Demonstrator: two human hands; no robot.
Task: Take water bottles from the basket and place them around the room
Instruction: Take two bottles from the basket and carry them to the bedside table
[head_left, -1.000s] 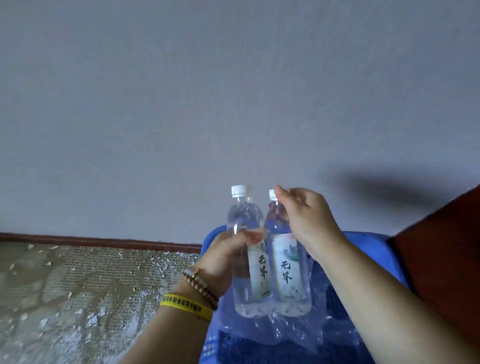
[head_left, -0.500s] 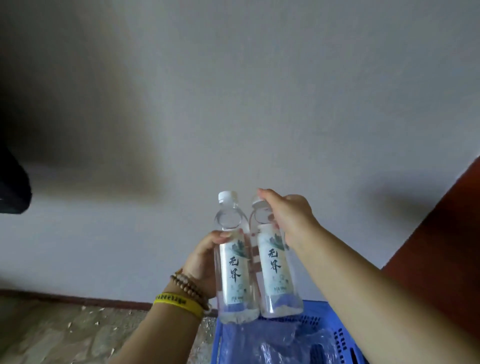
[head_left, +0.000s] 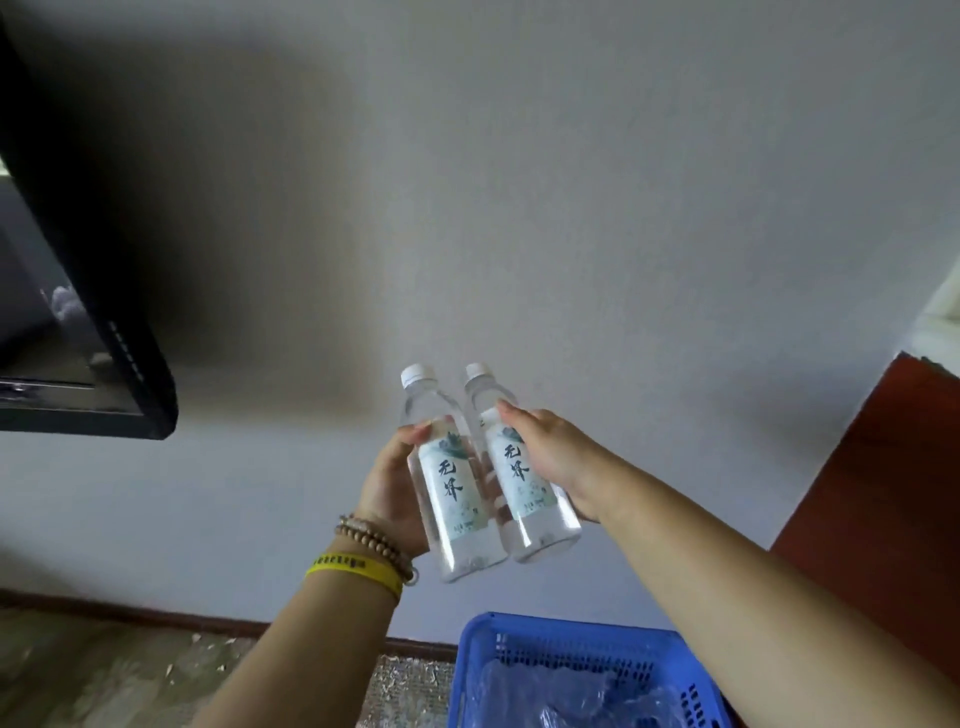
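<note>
My left grip (head_left: 395, 488) is clamped round the label band of one water bottle (head_left: 449, 488), thumb across the front and fingers curled behind. My right grip (head_left: 550, 457) is wrapped over the shoulder and upper label of the second bottle (head_left: 519, 470) from the right side. The two bottles stand side by side between my hands, touching or all but touching. White caps point up and away from me and lean a little left; the bases point down towards me. So each long axis runs nearly upright through my grip, with more bottle below my right hand than above it.

Both bottles are held clear above the blue basket (head_left: 478, 670), which sits on the floor under my right forearm with crumpled clear wrap (head_left: 571, 696) inside. A dark screen (head_left: 119, 338) hangs off to the left, nearer my left grip. A red-brown cabinet (head_left: 883, 519) stands to the right, nearer my right. I judge each bottle needs its base lowered flat wherever it goes.
</note>
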